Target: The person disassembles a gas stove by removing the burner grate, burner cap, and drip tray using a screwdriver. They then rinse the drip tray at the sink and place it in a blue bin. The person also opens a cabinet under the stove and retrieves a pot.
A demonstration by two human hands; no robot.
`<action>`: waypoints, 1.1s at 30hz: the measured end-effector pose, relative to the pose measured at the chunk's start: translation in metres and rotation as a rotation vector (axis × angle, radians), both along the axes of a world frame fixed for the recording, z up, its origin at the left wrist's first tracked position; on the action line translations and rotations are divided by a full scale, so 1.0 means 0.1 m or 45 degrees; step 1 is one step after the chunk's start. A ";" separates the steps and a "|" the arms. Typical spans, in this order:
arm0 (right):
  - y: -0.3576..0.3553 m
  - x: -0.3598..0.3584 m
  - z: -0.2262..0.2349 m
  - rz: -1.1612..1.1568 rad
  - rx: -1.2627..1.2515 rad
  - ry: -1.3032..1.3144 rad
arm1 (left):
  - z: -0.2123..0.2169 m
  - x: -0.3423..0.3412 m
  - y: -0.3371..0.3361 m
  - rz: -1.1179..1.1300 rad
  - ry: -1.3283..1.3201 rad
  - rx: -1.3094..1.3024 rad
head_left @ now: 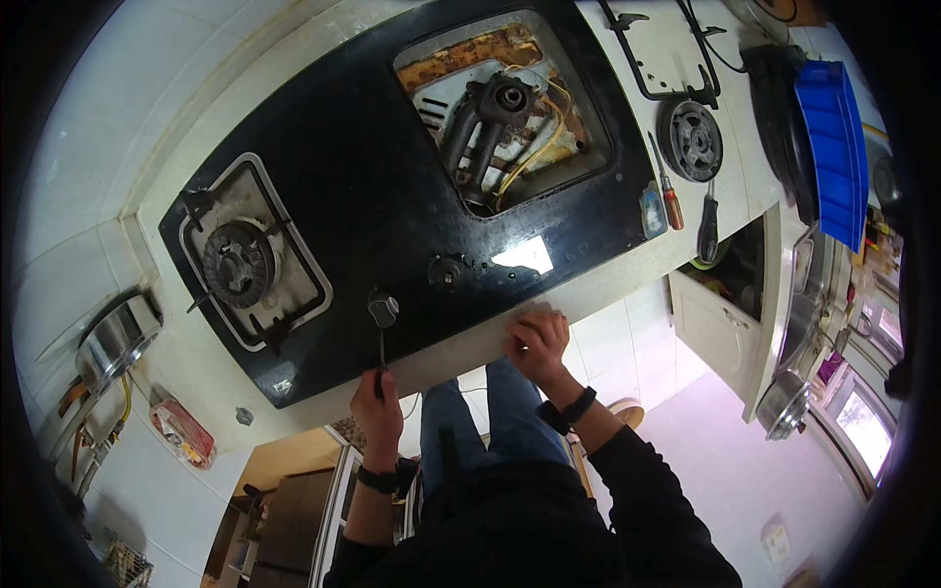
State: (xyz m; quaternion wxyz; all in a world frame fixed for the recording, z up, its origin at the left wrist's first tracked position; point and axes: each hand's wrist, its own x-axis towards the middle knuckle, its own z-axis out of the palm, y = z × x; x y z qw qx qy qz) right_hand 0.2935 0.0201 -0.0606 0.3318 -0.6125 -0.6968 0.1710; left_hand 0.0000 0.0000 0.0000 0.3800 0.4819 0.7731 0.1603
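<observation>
A screwdriver (381, 349) with a thin shaft and dark handle is gripped in my left hand (376, 402). Its tip reaches the silver control knob (383, 311) at the front of the black glass gas hob (343, 196); whether they touch I cannot tell. Over the hob's front edge, my right hand (539, 345) is closed with curled fingers, and anything inside is hidden. Between the hands, beyond the edge, a bare knob mount (447, 273) shows in the glass, with small dark bits to its right.
The left burner (238, 265) has its pan support. An opening at the right exposes a burner body (490, 113) and yellow wires. Right of the hob lie a burner head (691, 140), a red-handled screwdriver (671, 204), a black-handled screwdriver (708, 230) and a pan support (642, 73).
</observation>
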 end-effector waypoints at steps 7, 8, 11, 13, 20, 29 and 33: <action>0.35 1.80 0.32 -0.706 0.167 -0.200 | 0.05 0.01 0.08 -0.033 -0.008 0.000; 0.51 2.12 0.42 -0.689 0.158 -0.565 | 0.07 -0.03 0.08 -0.005 0.027 -0.103; 0.90 2.66 0.47 -0.717 0.063 -0.732 | 0.08 0.01 0.04 0.059 -0.095 -0.050; 1.04 2.85 0.34 -0.642 -0.076 -0.612 | 0.12 0.03 0.10 0.059 -0.085 -0.010; 0.76 3.13 0.13 -0.670 -0.115 -0.538 | 0.19 0.11 0.18 0.140 -0.233 -0.014; -0.60 0.30 0.84 -0.387 -0.977 0.782 | 0.19 0.12 0.13 0.196 -0.401 0.137; -0.44 -0.40 0.77 -0.323 -1.076 0.698 | 0.18 0.09 0.08 0.223 -0.469 -0.011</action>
